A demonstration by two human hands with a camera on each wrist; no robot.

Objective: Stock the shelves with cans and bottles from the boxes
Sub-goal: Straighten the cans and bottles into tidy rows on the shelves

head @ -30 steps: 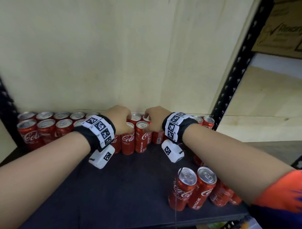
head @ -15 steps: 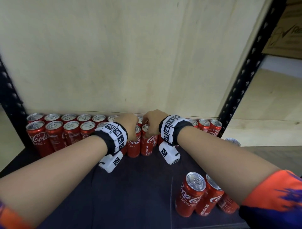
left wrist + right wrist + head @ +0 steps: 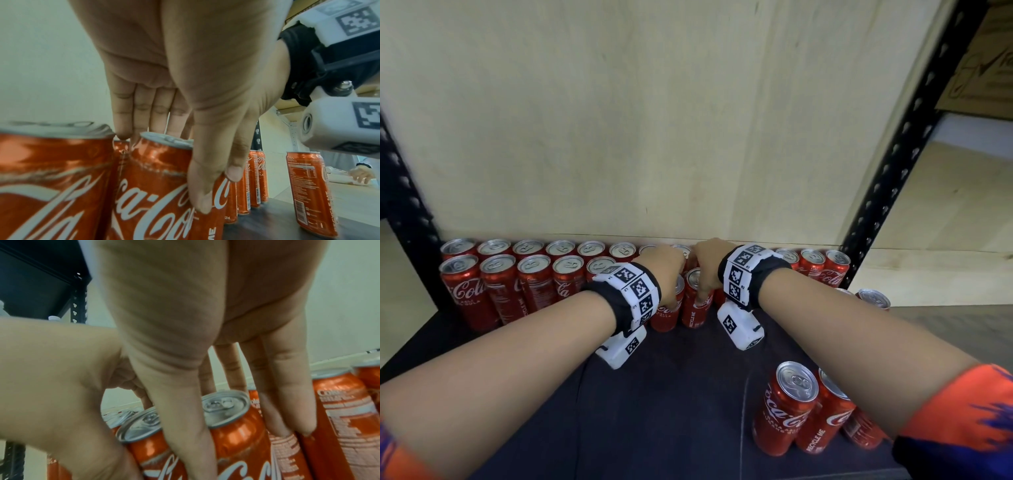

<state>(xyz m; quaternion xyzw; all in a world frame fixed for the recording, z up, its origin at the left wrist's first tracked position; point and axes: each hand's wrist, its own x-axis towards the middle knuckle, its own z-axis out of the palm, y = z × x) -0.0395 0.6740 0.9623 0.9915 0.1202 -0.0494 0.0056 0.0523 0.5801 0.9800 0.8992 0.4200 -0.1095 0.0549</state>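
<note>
Placing step: left hand [image 3: 667, 270] and right hand [image 3: 708, 265] each clamp a can [image 3: 697, 301] into the second row near the shelf [image 3: 671, 394] back edge; next, release both grips.

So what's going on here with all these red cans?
A person is stocking a dark shelf with red cola cans. Each hand grips one upright can from above in the second row: the left hand with thumb on the front of its can, the right hand likewise on the neighbouring can. Two rows already line the back wall, and a loose cluster of cans waits at the front right.
</note>
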